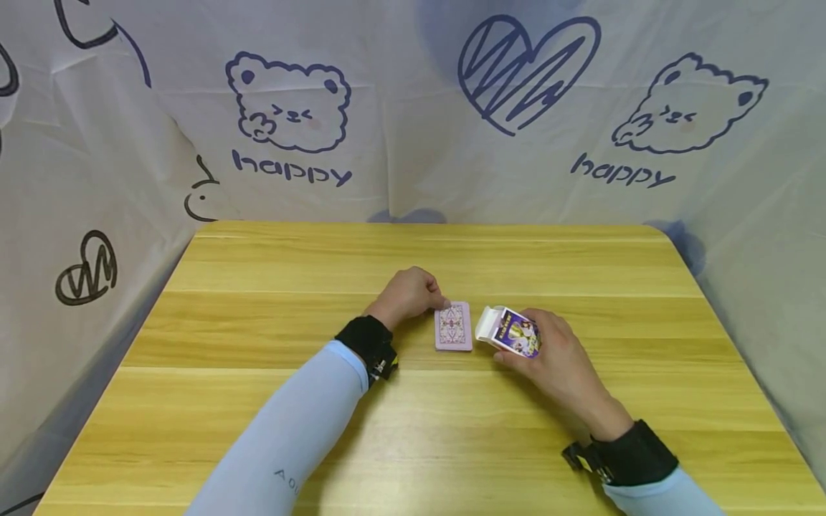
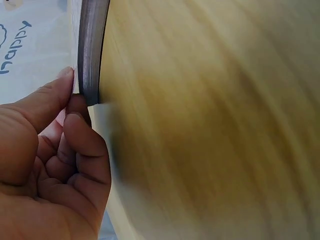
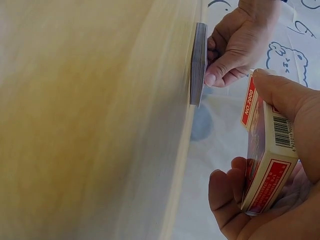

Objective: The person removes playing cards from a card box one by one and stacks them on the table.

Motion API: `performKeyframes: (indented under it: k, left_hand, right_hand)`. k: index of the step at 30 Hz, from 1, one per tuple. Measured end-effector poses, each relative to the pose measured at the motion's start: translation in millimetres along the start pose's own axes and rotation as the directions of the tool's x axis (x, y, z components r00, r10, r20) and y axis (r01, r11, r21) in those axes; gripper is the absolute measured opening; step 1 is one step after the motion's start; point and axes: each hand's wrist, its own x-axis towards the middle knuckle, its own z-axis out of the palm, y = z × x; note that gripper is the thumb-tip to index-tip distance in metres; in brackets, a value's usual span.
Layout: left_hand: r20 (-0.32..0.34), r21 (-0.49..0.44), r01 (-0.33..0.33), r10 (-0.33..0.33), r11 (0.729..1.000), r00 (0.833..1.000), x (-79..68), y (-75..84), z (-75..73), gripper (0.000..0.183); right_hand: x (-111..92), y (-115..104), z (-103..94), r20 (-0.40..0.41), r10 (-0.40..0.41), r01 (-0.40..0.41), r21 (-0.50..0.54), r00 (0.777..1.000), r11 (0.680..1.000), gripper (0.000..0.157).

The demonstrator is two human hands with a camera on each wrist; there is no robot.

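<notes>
A deck of playing cards (image 1: 453, 330), patterned back up, lies squared near the middle of the table. My left hand (image 1: 408, 295) pinches its far left corner, thumb on the top card and curled fingers at the edge. In the left wrist view the stacked card edges (image 2: 91, 50) rise from between thumb and forefinger. To the right of the deck, my right hand (image 1: 564, 362) grips a purple and white card box (image 1: 518, 335) held above the table. The box's flap (image 3: 248, 101) stands open and points toward the deck. What is inside the box is hidden.
The wooden table (image 1: 258, 430) reaches to a white cloth backdrop (image 1: 413, 129) with drawn bears and hearts behind it and cloth at both sides. Each wrist wears a black band (image 1: 635, 455) with a small camera.
</notes>
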Motion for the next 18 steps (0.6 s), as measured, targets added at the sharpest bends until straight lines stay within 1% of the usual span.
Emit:
performKeyframes:
  k: [9, 18]
  left_hand:
    - [-0.02, 0.07, 0.009, -0.008, 0.997, 1.0, 1.9, -0.1, 1.4, 0.031]
    - [-0.016, 0.065, 0.016, -0.015, 0.998, 1.0, 3.4, -1.9, 1.1, 0.034]
  right_hand:
    - [0.0, -0.8, -0.6, -0.002, -0.004, 0.004, 0.0, 1.0, 1.0, 0.08]
    - [0.6, -1.8, -0.3, 0.005, 0.002, -0.002, -0.005, 1.0, 1.0, 0.081]
